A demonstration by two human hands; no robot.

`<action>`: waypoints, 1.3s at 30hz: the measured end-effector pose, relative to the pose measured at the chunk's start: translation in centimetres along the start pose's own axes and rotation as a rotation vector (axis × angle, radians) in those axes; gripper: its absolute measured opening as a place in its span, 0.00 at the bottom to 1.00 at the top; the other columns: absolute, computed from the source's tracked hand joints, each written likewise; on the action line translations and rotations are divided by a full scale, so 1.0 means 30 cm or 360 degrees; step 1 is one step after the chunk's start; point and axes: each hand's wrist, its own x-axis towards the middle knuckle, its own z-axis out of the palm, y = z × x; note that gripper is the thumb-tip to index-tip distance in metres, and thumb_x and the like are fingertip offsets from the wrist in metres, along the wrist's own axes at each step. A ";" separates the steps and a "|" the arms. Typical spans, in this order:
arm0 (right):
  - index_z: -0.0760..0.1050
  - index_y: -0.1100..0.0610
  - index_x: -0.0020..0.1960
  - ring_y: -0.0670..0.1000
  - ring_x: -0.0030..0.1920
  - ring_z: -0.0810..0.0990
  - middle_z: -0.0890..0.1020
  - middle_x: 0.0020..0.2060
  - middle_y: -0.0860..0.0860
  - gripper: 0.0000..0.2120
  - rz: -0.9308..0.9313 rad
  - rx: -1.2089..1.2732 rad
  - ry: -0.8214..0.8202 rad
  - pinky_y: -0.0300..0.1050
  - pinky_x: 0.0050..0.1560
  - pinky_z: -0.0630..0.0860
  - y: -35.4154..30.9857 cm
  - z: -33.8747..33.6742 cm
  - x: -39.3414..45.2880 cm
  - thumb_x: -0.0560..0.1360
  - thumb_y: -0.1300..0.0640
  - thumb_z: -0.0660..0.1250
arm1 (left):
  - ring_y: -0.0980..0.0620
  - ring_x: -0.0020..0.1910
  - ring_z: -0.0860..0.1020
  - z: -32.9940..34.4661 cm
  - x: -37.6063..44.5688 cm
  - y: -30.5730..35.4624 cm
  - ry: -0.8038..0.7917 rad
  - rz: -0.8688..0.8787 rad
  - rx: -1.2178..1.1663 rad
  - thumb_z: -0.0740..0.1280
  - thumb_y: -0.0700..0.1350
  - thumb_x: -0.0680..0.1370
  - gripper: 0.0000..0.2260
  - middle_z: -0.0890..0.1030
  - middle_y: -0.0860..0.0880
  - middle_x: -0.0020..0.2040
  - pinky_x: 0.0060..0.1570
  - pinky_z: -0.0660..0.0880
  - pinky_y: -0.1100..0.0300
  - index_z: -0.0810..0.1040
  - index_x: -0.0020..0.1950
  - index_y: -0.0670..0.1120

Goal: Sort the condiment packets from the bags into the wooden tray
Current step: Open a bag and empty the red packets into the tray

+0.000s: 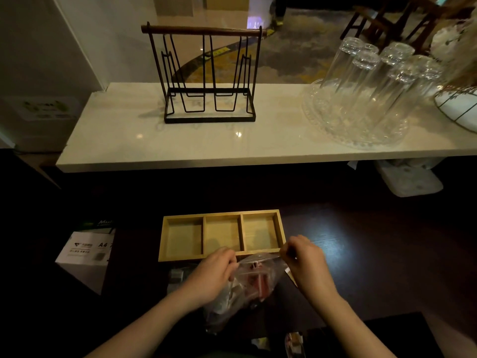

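On the dark table, a white paper box [85,254] sits at far left, beside the wooden tray [222,255] with its three compartments holding nothing. Just in front of the tray, the left hand [214,273] pinches one edge of a clear plastic bag [247,285] holding reddish condiment packets [258,281], while the right hand [307,262] pinches the opposite edge. Behind, on the white counter [116,140], upturned glasses [366,81] stand at right.

Pale yellow wooden tray [222,256], red packets [259,282] in clear bag [247,288], dark table [361,254].
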 end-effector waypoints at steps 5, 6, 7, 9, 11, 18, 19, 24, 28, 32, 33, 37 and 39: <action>0.72 0.51 0.42 0.48 0.34 0.76 0.75 0.39 0.46 0.14 -0.0234 -0.0553 0.0056 0.31 0.29 0.54 -0.035 -0.044 -0.002 0.65 0.62 0.75 | 0.56 0.44 0.74 -0.037 0.004 0.021 0.0002 0.0225 0.0302 0.54 0.51 0.82 0.08 0.69 0.56 0.47 0.46 0.73 0.62 0.67 0.44 0.51; 0.73 0.51 0.43 0.47 0.35 0.75 0.76 0.39 0.46 0.13 -0.0296 -0.0519 0.0123 0.30 0.30 0.56 -0.051 -0.055 -0.005 0.65 0.61 0.76 | 0.56 0.45 0.73 -0.039 0.008 0.024 -0.0011 0.0213 0.0245 0.54 0.51 0.82 0.08 0.68 0.56 0.47 0.47 0.73 0.61 0.67 0.44 0.52; 0.73 0.51 0.44 0.45 0.36 0.74 0.76 0.40 0.45 0.11 -0.0389 -0.0435 0.0121 0.28 0.32 0.58 -0.078 -0.065 -0.014 0.67 0.58 0.74 | 0.57 0.46 0.73 -0.036 0.014 0.026 -0.0023 0.0197 0.0180 0.54 0.50 0.82 0.08 0.68 0.56 0.47 0.49 0.72 0.61 0.67 0.44 0.52; 0.72 0.50 0.48 0.42 0.40 0.74 0.74 0.43 0.42 0.08 -0.0513 -0.0238 -0.0113 0.30 0.37 0.68 -0.145 -0.059 -0.040 0.72 0.47 0.66 | 0.58 0.48 0.72 -0.027 0.029 0.033 -0.0042 0.0169 0.0025 0.55 0.49 0.82 0.07 0.68 0.57 0.47 0.54 0.72 0.60 0.69 0.46 0.50; 0.70 0.48 0.55 0.42 0.46 0.77 0.76 0.48 0.41 0.16 -0.0526 -0.0217 -0.0294 0.34 0.41 0.72 -0.188 -0.022 -0.061 0.72 0.39 0.59 | 0.58 0.50 0.73 -0.017 0.042 0.034 -0.0015 0.0134 -0.0137 0.56 0.48 0.81 0.08 0.71 0.56 0.50 0.57 0.72 0.58 0.73 0.49 0.49; 0.72 0.45 0.50 0.49 0.32 0.82 0.83 0.34 0.47 0.07 -0.0682 -0.0559 -0.0035 0.45 0.28 0.75 -0.205 0.006 -0.008 0.74 0.46 0.59 | 0.52 0.47 0.79 -0.039 0.039 0.021 0.0153 -0.0060 -0.0867 0.57 0.45 0.81 0.09 0.78 0.53 0.45 0.43 0.76 0.58 0.72 0.42 0.51; 0.72 0.46 0.45 0.47 0.28 0.81 0.82 0.30 0.46 0.08 -0.0671 -0.0493 0.0049 0.44 0.26 0.74 -0.224 -0.020 -0.001 0.74 0.45 0.57 | 0.50 0.48 0.79 -0.042 0.042 0.010 0.0245 -0.0149 -0.1004 0.57 0.45 0.81 0.09 0.80 0.50 0.48 0.43 0.77 0.58 0.72 0.43 0.50; 0.73 0.49 0.43 0.47 0.34 0.79 0.77 0.32 0.43 0.07 -0.0715 0.0185 0.0157 0.48 0.35 0.76 -0.326 -0.158 0.043 0.76 0.47 0.60 | 0.47 0.42 0.80 -0.034 0.041 -0.048 0.0319 -0.0677 -0.1536 0.56 0.50 0.81 0.12 0.79 0.40 0.55 0.37 0.78 0.56 0.74 0.52 0.43; 0.75 0.48 0.43 0.45 0.32 0.79 0.78 0.30 0.42 0.05 -0.0704 0.0773 0.0214 0.50 0.34 0.77 -0.403 -0.221 0.089 0.76 0.50 0.63 | 0.40 0.51 0.82 -0.072 -0.007 -0.017 -0.0201 -0.0618 -0.2220 0.48 0.66 0.78 0.30 0.83 0.42 0.57 0.42 0.80 0.50 0.79 0.61 0.49; 0.77 0.52 0.42 0.50 0.37 0.82 0.82 0.33 0.51 0.05 -0.0512 0.0786 0.0173 0.57 0.41 0.79 -0.396 -0.255 0.158 0.75 0.52 0.66 | 0.40 0.46 0.82 -0.185 -0.028 0.017 0.0112 -0.0494 -0.2346 0.50 0.64 0.77 0.28 0.84 0.39 0.53 0.29 0.78 0.57 0.79 0.60 0.47; 0.77 0.53 0.44 0.50 0.38 0.83 0.83 0.34 0.52 0.03 -0.0459 0.0828 0.0120 0.57 0.43 0.80 -0.387 -0.262 0.172 0.75 0.55 0.67 | 0.40 0.43 0.83 -0.202 -0.028 0.010 0.0307 -0.0482 -0.2151 0.52 0.63 0.76 0.26 0.85 0.39 0.50 0.25 0.77 0.58 0.78 0.60 0.47; 0.70 0.51 0.63 0.46 0.41 0.84 0.84 0.34 0.51 0.20 -0.0316 0.0816 -0.0106 0.46 0.47 0.80 -0.340 -0.272 0.212 0.73 0.59 0.69 | 0.46 0.33 0.84 -0.267 -0.024 -0.024 0.0793 -0.0351 -0.1556 0.55 0.60 0.76 0.22 0.85 0.44 0.39 0.18 0.74 0.60 0.78 0.54 0.47; 0.72 0.50 0.63 0.46 0.42 0.84 0.85 0.36 0.52 0.19 -0.0333 0.0711 -0.0197 0.46 0.49 0.80 -0.318 -0.261 0.230 0.74 0.59 0.69 | 0.53 0.30 0.82 -0.295 -0.025 -0.025 0.0962 -0.0304 -0.1269 0.54 0.57 0.79 0.20 0.84 0.44 0.37 0.19 0.74 0.63 0.80 0.50 0.45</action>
